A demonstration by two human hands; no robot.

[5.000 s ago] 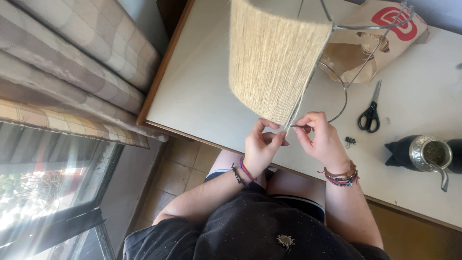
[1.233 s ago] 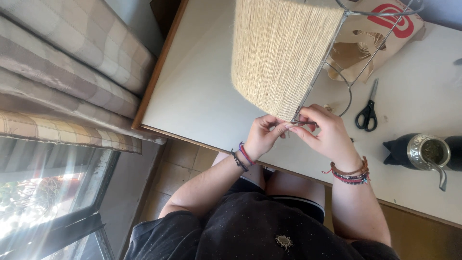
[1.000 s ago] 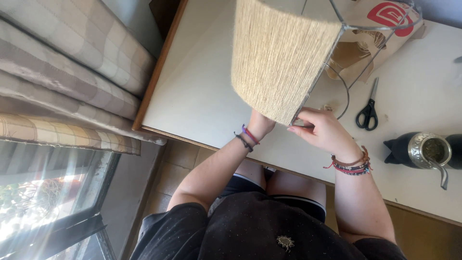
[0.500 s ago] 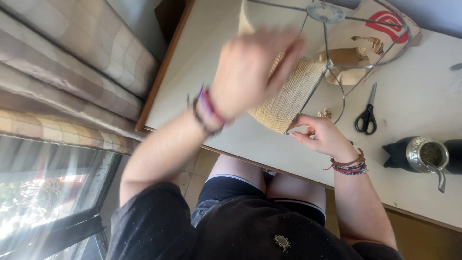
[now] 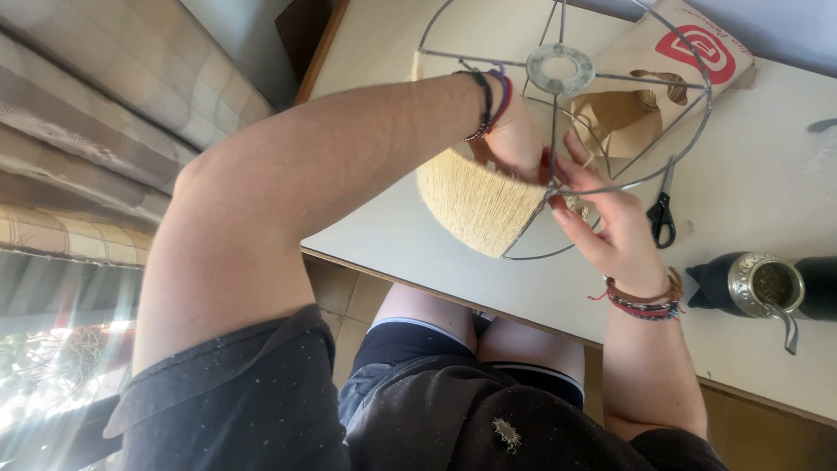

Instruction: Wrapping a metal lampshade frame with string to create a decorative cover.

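A wire lampshade frame (image 5: 602, 187) with a round centre ring (image 5: 559, 70) stands tilted on the white table (image 5: 767, 209). Part of it is wound with pale beige cord (image 5: 475, 201). My left hand (image 5: 516, 139) reaches over the frame's rim and into it, fingers pinched on something small that I cannot make out. My right hand (image 5: 606, 218) rests at the lower wire ring just beside the left hand, fingers touching the wire and the cord end. Both wrists carry braided bracelets.
Black-handled scissors (image 5: 661, 209) lie to the right of the frame. A brown paper bag (image 5: 671, 70) lies behind it. A dark cup with a metal rim and straw (image 5: 758, 288) stands at the right. A checked sofa (image 5: 105, 131) and tiled floor are on the left.
My left arm has swung up over the frame and reached inside it. The lampshade has tipped so its open wire end faces me. My right hand stays at the lower ring.
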